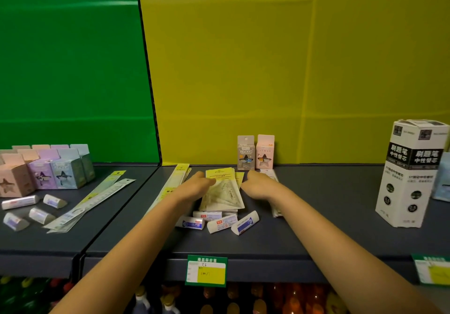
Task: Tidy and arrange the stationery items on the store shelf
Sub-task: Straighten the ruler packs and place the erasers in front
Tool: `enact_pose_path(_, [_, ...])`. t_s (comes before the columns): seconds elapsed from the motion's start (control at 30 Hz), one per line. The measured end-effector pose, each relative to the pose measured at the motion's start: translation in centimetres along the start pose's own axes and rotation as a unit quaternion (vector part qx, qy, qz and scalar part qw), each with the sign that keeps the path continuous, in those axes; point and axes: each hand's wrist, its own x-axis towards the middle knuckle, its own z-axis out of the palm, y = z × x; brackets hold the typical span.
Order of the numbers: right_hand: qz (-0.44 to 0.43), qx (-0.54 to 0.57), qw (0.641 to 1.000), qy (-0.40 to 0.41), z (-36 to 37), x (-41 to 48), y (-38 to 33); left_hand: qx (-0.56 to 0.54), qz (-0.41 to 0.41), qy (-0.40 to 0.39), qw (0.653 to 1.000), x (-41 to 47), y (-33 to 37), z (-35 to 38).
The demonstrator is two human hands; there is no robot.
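A stack of flat packs with clear triangle rulers and yellow headers (222,193) lies on the dark grey shelf (316,228), in the middle. My left hand (194,184) rests on the stack's left edge, its thumb on the yellow header. My right hand (258,184) lies against the stack's right edge, on top of another flat pack (275,206). Whether the fingers grip anything is hidden. In front of the stack lie several white eraser tubes (221,222). A long yellow ruler pack (171,184) lies left of my left hand.
Two small star-window boxes (255,153) stand at the back wall. A tall white refill box (411,175) stands at right. On the left shelf section sit pastel boxes (41,167), loose erasers (29,209) and long rulers (95,199). Price tags (206,271) hang on the front edge; bottles stand below.
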Motion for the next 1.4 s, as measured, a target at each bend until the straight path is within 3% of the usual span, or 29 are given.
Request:
enact_pose_path(0.2, [0.036,0.131,0.991,-0.015,0.6,1.2,-0.6,0.026,-0.011,-0.006,1.0,0.2,1.2,0.8])
enact_pose_path(0.4, [0.059,0.211,0.976,-0.008,1.0,2.4,-1.4,-0.046,-0.012,-0.023,0.999,0.0,2.1,1.4])
enact_pose_path(0.6, [0.062,0.459,0.886,-0.037,1.1,0.9,-0.3,-0.153,-0.042,-0.035,0.987,-1.0,0.9,0.9])
enact_pose_path(0.73, [0.048,0.506,0.858,-0.071,2.0,0.0,-0.9,-0.191,-0.046,-0.075,0.978,-2.2,1.1,0.8])
enact_pose_path(0.83, [0.04,0.439,0.895,-0.065,2.0,-0.3,-1.4,-0.156,-0.022,-0.073,0.985,-3.2,1.8,0.4])
enact_pose_path(0.97, [-0.07,0.259,0.963,0.012,0.2,-2.3,0.2,0.051,0.074,-0.006,0.996,-4.8,0.6,-1.4])
enact_pose_path(1.03, [-0.16,0.192,0.967,0.04,-0.7,-4.2,1.6,0.122,0.122,-0.006,0.985,-6.4,-0.3,-2.4])
enact_pose_path(1.13, [-0.26,0.072,0.963,0.015,-1.1,-6.9,3.3,0.234,0.158,-0.006,0.959,-8.7,-1.6,-3.4])
enact_pose_path(1.27, [-0.287,-0.083,0.954,-0.015,-0.3,-7.7,4.7,0.33,0.173,-0.019,0.928,-10.0,-3.0,-3.2])
enact_pose_path(1.4, [-0.309,-0.086,0.947,0.023,0.5,-7.9,5.2,0.366,0.185,0.025,0.912,-10.2,-3.7,-2.8])
